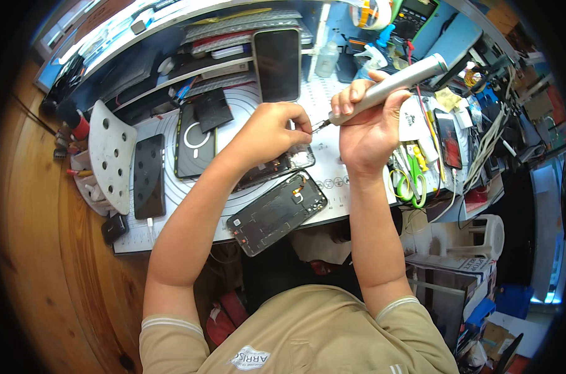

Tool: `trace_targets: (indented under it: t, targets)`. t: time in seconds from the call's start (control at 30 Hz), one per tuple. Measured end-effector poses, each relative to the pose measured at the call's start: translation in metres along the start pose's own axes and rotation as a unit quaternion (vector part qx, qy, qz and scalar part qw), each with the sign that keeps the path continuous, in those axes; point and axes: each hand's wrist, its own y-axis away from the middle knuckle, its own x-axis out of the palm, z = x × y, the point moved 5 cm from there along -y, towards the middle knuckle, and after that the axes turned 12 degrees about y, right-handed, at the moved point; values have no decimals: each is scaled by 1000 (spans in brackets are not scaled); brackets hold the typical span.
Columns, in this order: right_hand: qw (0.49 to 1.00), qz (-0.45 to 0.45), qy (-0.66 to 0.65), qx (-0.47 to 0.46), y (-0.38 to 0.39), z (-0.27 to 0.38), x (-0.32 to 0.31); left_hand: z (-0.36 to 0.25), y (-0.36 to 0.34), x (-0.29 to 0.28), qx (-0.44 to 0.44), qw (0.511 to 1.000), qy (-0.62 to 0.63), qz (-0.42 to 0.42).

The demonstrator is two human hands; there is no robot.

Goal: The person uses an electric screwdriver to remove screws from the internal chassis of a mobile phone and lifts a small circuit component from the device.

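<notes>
Grips a silver driver [397, 82] in the right hand [369, 138]; pinches beside its tip with the left hand [269, 134], cannot tell on what. Has an opened phone [301, 157] beneath, dark panel [275, 215] already off below, not refitted.

My left hand [271, 129] and forearm cover part of the opened phone [301, 158], and anything between my left fingertips is too small to tell. The silver tool [392, 88] hides part of my right hand [369, 142]; whether its thin tip touches my left fingers, I can't make out.
</notes>
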Motion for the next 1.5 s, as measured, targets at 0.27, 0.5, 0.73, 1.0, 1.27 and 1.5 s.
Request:
trace_targets:
  t: [0.27,0.5,0.73,1.0,1.27,1.5]
  targets:
    - [999,8,-39,0,-1,-4,5,9,2,-7,-77,990,118,11]
    - [999,35,15,-24,-1,-4,8,-1,2,-10,-63,996,61,-10]
    - [996,47,58,-48,-1,-5,14,-11,5,-19,-59,997,29,-49]
    - [993,92,73,-14,6,-16,26,0,5,-30,-82,996,-17,11]
    - [983,138,120,23,12,-29,40,14,3,-65,-84,981,-30,-170]
    - [979,142,146,29,11,-35,44,13,5,-65,-83,978,-40,-189]
